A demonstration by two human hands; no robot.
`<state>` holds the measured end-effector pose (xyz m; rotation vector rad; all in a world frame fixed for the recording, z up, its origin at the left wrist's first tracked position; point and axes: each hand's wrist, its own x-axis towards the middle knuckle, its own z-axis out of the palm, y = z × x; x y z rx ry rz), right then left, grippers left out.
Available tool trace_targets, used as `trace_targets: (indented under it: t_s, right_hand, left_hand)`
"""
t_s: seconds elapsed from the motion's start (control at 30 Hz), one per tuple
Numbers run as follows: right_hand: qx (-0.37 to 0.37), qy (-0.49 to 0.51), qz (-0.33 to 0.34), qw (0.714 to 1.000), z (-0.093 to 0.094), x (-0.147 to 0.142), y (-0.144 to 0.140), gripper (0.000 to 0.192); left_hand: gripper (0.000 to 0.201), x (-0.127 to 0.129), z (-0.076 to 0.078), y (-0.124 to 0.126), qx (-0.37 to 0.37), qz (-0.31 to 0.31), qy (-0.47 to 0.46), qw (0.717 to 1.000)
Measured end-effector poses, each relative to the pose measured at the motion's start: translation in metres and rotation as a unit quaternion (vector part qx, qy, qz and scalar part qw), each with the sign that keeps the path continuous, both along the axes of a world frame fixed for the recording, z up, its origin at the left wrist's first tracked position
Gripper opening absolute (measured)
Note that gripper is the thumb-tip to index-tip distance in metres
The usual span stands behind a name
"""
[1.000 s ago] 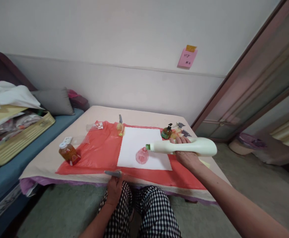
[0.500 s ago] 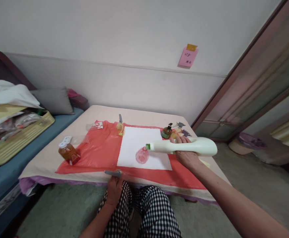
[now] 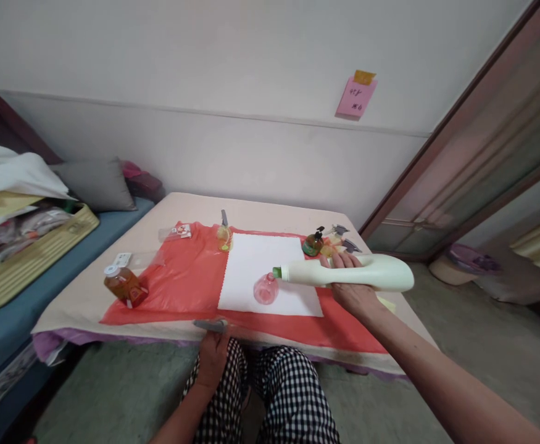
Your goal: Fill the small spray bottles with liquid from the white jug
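My right hand (image 3: 353,290) grips a large pale cream bottle (image 3: 376,272) held on its side, its green-rimmed mouth (image 3: 276,272) right above a small pink clear bottle (image 3: 265,289). The pink bottle stands on a white sheet (image 3: 260,262) laid over a red cloth (image 3: 177,283). My left hand (image 3: 213,354) rests at the near table edge on my checked trouser leg, fingers on a small grey object (image 3: 210,323).
An amber bottle with a white cap (image 3: 122,285) lies at the left of the low table (image 3: 270,216). A small yellow bottle (image 3: 224,236), a dark pump bottle (image 3: 313,243) and grey spray heads (image 3: 341,237) sit further back. A bed with piled laundry (image 3: 15,203) is at the left.
The view has shifted slightly; the cream bottle stays tipped over the pink bottle and both hands keep their places.
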<state>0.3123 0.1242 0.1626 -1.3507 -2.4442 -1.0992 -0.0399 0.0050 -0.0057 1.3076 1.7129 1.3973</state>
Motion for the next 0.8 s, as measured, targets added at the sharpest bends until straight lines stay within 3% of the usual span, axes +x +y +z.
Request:
trace_targets:
  t_s: [0.2,0.53,0.7,0.8]
  right_hand:
    - [0.008,0.0,0.005,1.0,-0.001,0.002,0.0,0.05]
    - [0.006,0.006,-0.007,1.0,-0.015,0.012,0.001,0.051]
    - [-0.062,0.09,-0.021,0.994,-0.035,0.02,0.002,0.052]
    - [-0.143,0.218,-0.066,0.963,-0.059,0.021,0.011,0.054]
  left_hand:
    - [0.042,0.0,-0.004,-0.001,-0.011,0.0,-0.016,1.0]
    - [0.044,-0.001,-0.002,-0.003,-0.02,0.027,0.059,0.998]
    - [0.04,-0.001,-0.002,0.0,-0.016,0.012,0.044,0.999]
    - [0.038,0.0,0.001,0.002,-0.015,0.014,0.051,0.999]
